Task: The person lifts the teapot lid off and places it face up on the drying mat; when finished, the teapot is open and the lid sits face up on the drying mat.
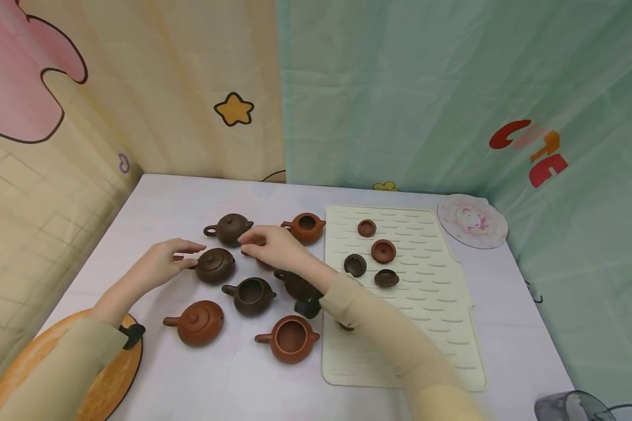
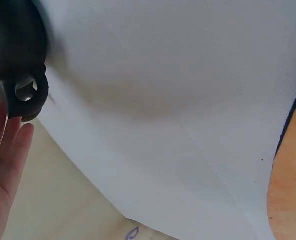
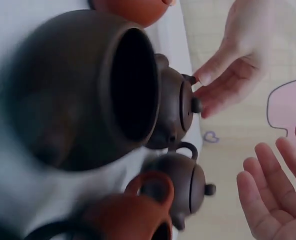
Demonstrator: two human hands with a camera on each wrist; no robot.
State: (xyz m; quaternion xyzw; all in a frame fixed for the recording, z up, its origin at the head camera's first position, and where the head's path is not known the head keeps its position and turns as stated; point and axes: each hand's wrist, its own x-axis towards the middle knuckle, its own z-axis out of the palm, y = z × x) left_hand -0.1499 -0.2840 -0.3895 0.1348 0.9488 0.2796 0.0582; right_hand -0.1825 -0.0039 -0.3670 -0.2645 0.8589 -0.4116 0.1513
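My left hand (image 1: pixel 165 263) is at the handle of a dark brown lidded teapot (image 1: pixel 216 266), its thumb by the handle and fingers loosely extended. In the left wrist view, relaxed fingers lie just below a dark teapot handle (image 2: pixel 30 97). My right hand (image 1: pixel 276 248) hovers over a reddish teapot (image 1: pixel 265 265) that it mostly hides; its fingers hold nothing in the right wrist view. Another dark lidded teapot (image 1: pixel 232 229) sits behind, and a red-brown lidded one (image 1: pixel 200 323) in front. Lidless are a dark teapot (image 1: pixel 251 296) and two red-brown teapots (image 1: pixel 291 340), one farther back.
A cream ridged mat (image 1: pixel 426 327) on the right bears several small lids (image 1: pixel 383 251). Beneath my right forearm sits another dark pot (image 1: pixel 297 286). A round pink mat (image 1: pixel 472 220) lies back right, an orange round board (image 1: pixel 121 374) front left, a clear cup (image 1: pixel 571 406) front right.
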